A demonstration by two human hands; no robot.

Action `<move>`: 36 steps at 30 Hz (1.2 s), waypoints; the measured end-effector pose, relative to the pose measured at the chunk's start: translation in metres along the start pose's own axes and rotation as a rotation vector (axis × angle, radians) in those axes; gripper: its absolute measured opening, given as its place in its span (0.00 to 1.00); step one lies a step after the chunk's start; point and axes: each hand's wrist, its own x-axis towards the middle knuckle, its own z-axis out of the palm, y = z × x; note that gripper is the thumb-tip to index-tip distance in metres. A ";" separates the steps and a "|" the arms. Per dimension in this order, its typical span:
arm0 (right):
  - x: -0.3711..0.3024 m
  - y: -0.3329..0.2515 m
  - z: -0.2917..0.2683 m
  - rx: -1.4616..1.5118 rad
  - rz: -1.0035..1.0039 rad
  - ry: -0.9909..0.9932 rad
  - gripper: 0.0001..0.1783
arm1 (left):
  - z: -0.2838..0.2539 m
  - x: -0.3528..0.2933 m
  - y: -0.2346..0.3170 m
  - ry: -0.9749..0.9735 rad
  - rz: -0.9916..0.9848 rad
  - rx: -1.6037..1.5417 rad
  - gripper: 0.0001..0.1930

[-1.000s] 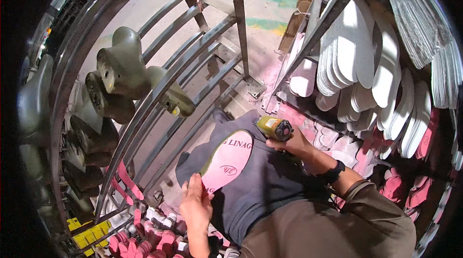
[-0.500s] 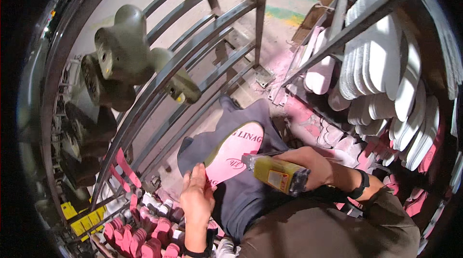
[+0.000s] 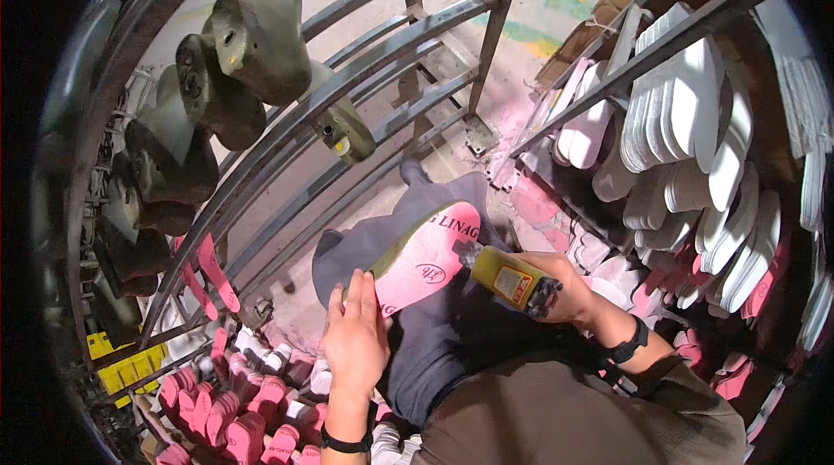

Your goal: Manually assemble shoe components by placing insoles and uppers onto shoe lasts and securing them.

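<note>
A pink insole (image 3: 413,283) with dark lettering lies on an olive shoe last (image 3: 402,248), sole side up across my dark-clad lap. My left hand (image 3: 356,339) is on the lower left end of the insole, its fingers laid together along the edge and holding it against the last. The end beneath that hand is hidden. My right hand (image 3: 563,287) is closed around a yellow tool (image 3: 506,276) with a red-and-yellow label, which looks like a staple gun. Its grey nose is at the right edge of the insole; whether it touches cannot be made out.
Several olive shoe lasts (image 3: 261,48) sit along the metal rack (image 3: 391,52) at left. Stacked white insoles (image 3: 673,109) fill a shelf at right. Pink insoles (image 3: 248,435) stand in rows at lower left, near a yellow plastic piece (image 3: 135,374).
The view has shifted, so the rack and its lasts appear farther right and higher. The yellow tool has tilted a little and its nose sits higher along the insole's edge. My left hand keeps its hold.
</note>
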 end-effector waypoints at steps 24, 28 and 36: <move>0.017 0.029 0.081 -0.691 -0.130 -0.087 0.39 | 0.064 0.159 -0.095 0.238 -0.456 -2.497 0.20; 0.021 0.027 0.081 -0.678 -0.094 -0.122 0.40 | 0.074 0.187 -0.100 0.238 -0.337 -2.702 0.20; 0.023 0.030 0.076 -0.664 -0.226 -0.014 0.40 | 0.034 0.127 -0.057 0.001 -0.160 -2.005 0.21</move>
